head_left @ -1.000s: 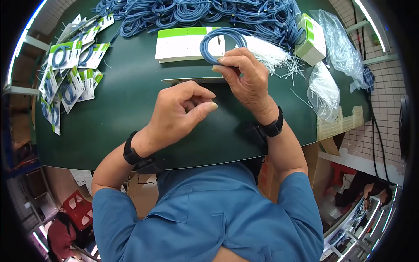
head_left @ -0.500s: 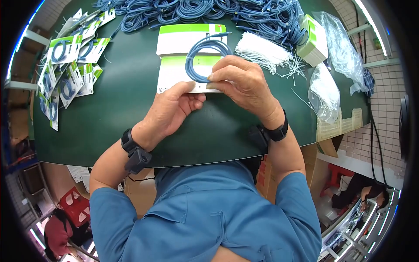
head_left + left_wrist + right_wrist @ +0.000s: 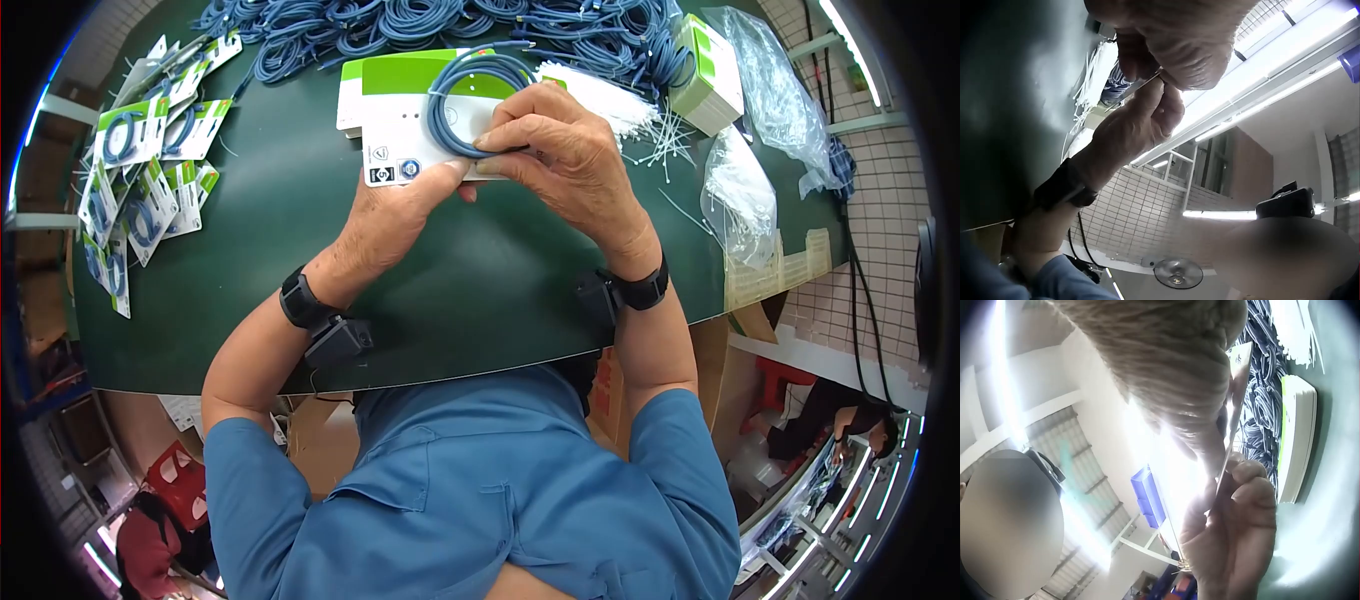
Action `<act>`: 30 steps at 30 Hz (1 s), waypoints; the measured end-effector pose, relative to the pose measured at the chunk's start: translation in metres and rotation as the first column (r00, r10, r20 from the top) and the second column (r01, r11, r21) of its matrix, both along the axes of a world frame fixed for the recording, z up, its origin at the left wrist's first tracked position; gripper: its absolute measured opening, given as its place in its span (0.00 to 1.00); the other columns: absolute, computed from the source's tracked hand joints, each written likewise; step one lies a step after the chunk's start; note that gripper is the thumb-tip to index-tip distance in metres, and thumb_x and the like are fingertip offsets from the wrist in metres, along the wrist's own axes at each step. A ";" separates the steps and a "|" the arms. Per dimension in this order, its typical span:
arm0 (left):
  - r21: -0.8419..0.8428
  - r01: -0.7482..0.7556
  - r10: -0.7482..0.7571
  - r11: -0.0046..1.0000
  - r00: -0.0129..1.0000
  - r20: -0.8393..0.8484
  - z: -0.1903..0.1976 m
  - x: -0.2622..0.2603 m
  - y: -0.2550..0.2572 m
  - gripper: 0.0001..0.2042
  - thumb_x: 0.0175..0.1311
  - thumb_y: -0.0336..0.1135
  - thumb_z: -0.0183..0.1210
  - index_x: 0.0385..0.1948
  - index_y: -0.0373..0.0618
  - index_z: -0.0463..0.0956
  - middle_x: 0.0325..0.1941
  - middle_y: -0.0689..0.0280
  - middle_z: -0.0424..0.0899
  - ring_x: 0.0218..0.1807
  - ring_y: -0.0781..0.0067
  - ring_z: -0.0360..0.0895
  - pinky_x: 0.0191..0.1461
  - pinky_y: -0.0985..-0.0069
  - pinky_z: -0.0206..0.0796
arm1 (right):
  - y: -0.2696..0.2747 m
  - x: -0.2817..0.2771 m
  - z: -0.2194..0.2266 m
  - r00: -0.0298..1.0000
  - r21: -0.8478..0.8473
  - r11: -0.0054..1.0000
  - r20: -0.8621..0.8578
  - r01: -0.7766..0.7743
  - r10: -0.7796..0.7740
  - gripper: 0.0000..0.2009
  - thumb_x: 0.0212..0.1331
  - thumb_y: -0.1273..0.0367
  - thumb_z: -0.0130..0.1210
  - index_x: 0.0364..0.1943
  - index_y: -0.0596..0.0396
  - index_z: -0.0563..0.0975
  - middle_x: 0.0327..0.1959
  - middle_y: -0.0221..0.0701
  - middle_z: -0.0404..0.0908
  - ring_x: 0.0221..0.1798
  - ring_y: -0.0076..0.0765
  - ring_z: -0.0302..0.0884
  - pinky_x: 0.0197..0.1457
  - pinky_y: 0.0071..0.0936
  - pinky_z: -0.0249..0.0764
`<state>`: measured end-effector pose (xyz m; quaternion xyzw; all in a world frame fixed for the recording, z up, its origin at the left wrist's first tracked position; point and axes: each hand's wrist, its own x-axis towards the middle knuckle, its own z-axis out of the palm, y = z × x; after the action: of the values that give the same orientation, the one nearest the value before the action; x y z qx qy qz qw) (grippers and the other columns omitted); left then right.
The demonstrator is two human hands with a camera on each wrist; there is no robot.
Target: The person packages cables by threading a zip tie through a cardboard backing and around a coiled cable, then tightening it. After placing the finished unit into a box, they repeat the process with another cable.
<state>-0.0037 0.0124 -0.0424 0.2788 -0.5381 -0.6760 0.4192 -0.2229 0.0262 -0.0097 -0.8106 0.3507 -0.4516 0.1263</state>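
In the head view my left hand (image 3: 390,220) grips the lower edge of a white and green card (image 3: 400,120), thumb in front and fingers behind. My right hand (image 3: 580,165) pinches the bottom of a coiled blue cable (image 3: 438,120), which overlaps the card's face. One cable end sticks out past the card's top edge. Both thumbs are close together at the card's lower edge. The right wrist view shows the card (image 3: 1230,447) nearly edge-on between the hands. In the left wrist view the coil is hidden by the hands.
Behind the held card lies a card stack (image 3: 350,105). Blue cable coils (image 3: 420,25) fill the table's back. Carded cables (image 3: 150,190) are heaped left. To the right are loose white cable ties (image 3: 600,105), a thick card stack (image 3: 708,80), a bag of ties (image 3: 740,205) and clear plastic (image 3: 780,110).
My left hand, holding nothing a second ago, has taken the card and raised it in front of the stack. My right hand has brought the coil over the card's face.
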 end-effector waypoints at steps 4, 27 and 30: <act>-0.021 -0.033 0.033 0.999 0.999 -0.032 0.000 -0.002 0.000 0.13 0.71 0.33 0.61 0.52 0.36 0.78 0.41 0.64 0.85 0.37 0.75 0.82 0.41 0.77 0.76 | -0.003 0.000 -0.008 0.999 0.072 0.997 0.042 -0.031 0.028 0.12 0.50 0.74 0.76 0.39 0.55 0.87 0.39 0.29 0.84 0.41 0.30 0.81 0.38 0.25 0.76; 0.131 -0.274 0.262 0.953 0.960 0.098 0.005 -0.006 -0.001 0.12 0.74 0.36 0.59 0.49 0.37 0.76 0.34 0.66 0.82 0.22 0.82 0.77 0.17 0.83 0.65 | 0.007 0.025 -0.018 0.993 0.213 0.975 0.113 -0.054 0.031 0.15 0.48 0.73 0.78 0.41 0.57 0.88 0.44 0.34 0.90 0.38 0.26 0.88 0.39 0.20 0.84; 0.112 -0.287 0.275 0.951 0.955 0.111 0.006 -0.006 -0.001 0.12 0.75 0.36 0.59 0.48 0.36 0.76 0.32 0.66 0.82 0.21 0.82 0.76 0.17 0.83 0.64 | 0.009 0.028 -0.020 0.990 0.233 0.972 0.143 -0.041 0.008 0.14 0.49 0.73 0.78 0.41 0.57 0.88 0.43 0.34 0.91 0.38 0.26 0.88 0.39 0.20 0.84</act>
<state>-0.0097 0.0118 -0.0364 0.4103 -0.4678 -0.6284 0.4668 -0.1949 0.0350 -0.0294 -0.7603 0.3820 -0.4613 0.2516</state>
